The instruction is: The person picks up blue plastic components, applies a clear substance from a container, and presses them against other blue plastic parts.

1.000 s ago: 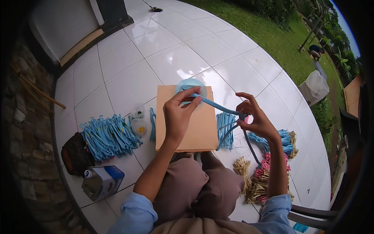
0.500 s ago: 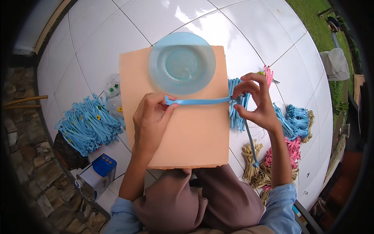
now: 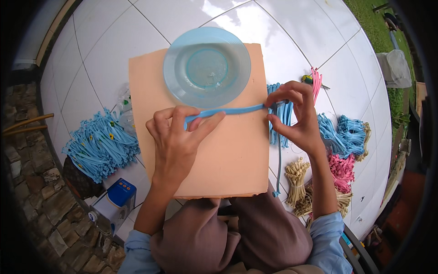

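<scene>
A flat light-blue strip (image 3: 244, 109) is stretched between my two hands, above a peach-coloured board (image 3: 228, 160). My left hand (image 3: 175, 137) holds its left end, with thumb and forefinger reaching along it. At the board's right edge, my right hand (image 3: 296, 112) grips the strip at the fingertips, its thumb curved apart below. From there a narrow tail hangs down, ending in a small blue knob (image 3: 276, 193). Just beyond the strip, a clear bluish glass plate (image 3: 175, 75) rests on the far part of the board.
Heaped blue strips with small flowers (image 3: 98, 146) lie left, behind a blue-and-silver tin (image 3: 116, 203). On the right are blue bundles (image 3: 351, 132), pink bundles (image 3: 342, 171), beige bundles (image 3: 296, 180) and a green-handled tool (image 3: 308, 79). White tiles (image 3: 114, 50) surround the board.
My left thumb and fingers have slid right along the strip, covering its left end. The strip now slopes up to the right, and its hanging tail has swung left.
</scene>
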The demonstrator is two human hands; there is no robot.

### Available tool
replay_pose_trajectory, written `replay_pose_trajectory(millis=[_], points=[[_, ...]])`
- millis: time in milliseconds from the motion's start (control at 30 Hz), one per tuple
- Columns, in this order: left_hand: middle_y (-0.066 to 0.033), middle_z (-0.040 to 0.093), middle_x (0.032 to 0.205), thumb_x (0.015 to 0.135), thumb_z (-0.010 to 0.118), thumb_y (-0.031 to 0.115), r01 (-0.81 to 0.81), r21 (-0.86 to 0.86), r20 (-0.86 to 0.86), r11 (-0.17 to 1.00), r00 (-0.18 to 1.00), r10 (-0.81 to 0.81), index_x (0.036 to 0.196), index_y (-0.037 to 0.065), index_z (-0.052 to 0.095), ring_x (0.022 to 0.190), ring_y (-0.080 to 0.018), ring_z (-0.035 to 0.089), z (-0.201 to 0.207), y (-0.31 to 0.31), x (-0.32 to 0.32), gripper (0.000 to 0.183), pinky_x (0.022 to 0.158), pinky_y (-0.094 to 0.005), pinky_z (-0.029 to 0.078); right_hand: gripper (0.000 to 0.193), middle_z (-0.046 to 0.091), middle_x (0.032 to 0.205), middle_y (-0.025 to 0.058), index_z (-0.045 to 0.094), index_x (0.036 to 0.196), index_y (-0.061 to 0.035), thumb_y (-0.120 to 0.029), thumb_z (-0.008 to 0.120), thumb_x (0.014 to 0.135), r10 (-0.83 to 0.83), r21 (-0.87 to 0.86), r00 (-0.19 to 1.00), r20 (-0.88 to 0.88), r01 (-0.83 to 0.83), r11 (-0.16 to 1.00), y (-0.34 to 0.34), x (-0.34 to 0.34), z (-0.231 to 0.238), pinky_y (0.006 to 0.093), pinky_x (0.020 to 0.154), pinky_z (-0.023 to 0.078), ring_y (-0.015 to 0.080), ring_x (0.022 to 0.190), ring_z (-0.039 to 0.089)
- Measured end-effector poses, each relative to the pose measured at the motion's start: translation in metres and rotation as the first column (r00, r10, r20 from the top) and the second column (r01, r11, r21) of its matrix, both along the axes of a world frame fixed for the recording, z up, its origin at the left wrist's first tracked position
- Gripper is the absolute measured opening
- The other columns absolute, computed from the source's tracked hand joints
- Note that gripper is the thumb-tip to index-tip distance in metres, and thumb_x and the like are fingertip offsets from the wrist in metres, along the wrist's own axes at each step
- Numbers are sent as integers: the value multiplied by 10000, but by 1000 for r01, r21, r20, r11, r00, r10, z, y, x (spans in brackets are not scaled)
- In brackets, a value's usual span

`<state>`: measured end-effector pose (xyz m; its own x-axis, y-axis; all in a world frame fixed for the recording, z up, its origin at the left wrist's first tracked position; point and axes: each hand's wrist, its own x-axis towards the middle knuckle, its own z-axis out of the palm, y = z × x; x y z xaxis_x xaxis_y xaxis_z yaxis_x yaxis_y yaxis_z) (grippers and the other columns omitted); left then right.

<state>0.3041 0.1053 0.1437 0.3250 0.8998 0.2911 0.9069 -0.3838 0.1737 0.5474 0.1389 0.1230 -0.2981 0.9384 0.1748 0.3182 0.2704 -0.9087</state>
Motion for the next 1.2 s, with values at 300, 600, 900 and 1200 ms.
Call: replay_pose_trajectory(millis=[300,600,900,1200], points=[[-24,510,1141,747,551,124,107,-39,-126,993,986,-111,1161,135,590,1021,-181,444,6,-12,10,417,846,-352,347,498,557,984,103,377,1132,-45,0,661,726,-51,36,998,30,50,998,-13,-7,0,341,881,462,205,940,603],[-57,492,1199,744,610,112,170,-132,15,977,985,-169,1243,109,517,1045,-231,459,-2,-15,28,508,887,-332,414,503,533,1019,110,387,1140,-38,29,657,721,-23,85,1000,-1,23,996,-14,-6,-6,351,899,463,207,957,576],[-43,476,1213,728,663,159,115,-152,61,982,992,-107,1249,119,512,1054,-236,432,-5,-16,30,543,884,-328,409,642,541,1000,138,330,1146,-67,59,719,652,7,81,988,-157,6,997,-17,3,-18,366,870,422,238,946,567],[-40,475,1209,724,672,163,105,-134,79,985,992,-95,1238,107,522,1020,-233,443,-7,-16,30,538,859,-314,412,505,567,977,149,322,1136,-69,99,609,757,20,63,991,-135,-12,998,-17,9,-18,384,878,417,245,928,585]])
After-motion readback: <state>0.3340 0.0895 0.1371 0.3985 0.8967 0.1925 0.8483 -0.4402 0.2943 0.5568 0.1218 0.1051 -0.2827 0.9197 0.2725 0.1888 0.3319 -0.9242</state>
